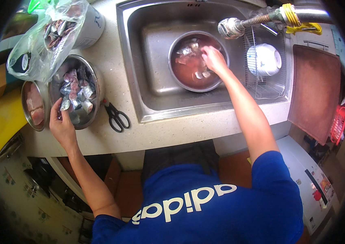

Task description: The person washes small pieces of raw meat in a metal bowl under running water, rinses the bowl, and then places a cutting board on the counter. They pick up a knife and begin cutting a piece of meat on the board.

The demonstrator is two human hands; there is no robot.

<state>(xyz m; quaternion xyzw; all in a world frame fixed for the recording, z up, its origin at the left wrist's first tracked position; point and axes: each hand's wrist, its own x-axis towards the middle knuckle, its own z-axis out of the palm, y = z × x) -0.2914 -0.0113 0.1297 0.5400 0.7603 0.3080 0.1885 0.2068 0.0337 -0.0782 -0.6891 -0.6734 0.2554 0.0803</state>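
My left hand [62, 125] is at the near rim of a steel bowl [97, 91] on the counter, thumb and forefinger pinching a silvery piece of fish [65, 103]. More cut fish pieces [74, 84] lie heaped in that bowl. Over in the sink, my right hand [213, 59] reaches into a round metal basin [172, 71] of reddish, cloudy water. Its fingertips are at or under the surface, and whether they grip anything is hidden. Several fish pieces [186, 51] show in the water around it.
Black-handled scissors [117, 117] lie between bowl and sink [157, 61]. A small dish [27, 117] of pale meat stands left; behind it, a plastic bag [32, 65] and white bucket [91, 27] with fish scraps. A faucet [230, 28] overhangs the sink; a wire rack [253, 87] holds white bowls [264, 59].
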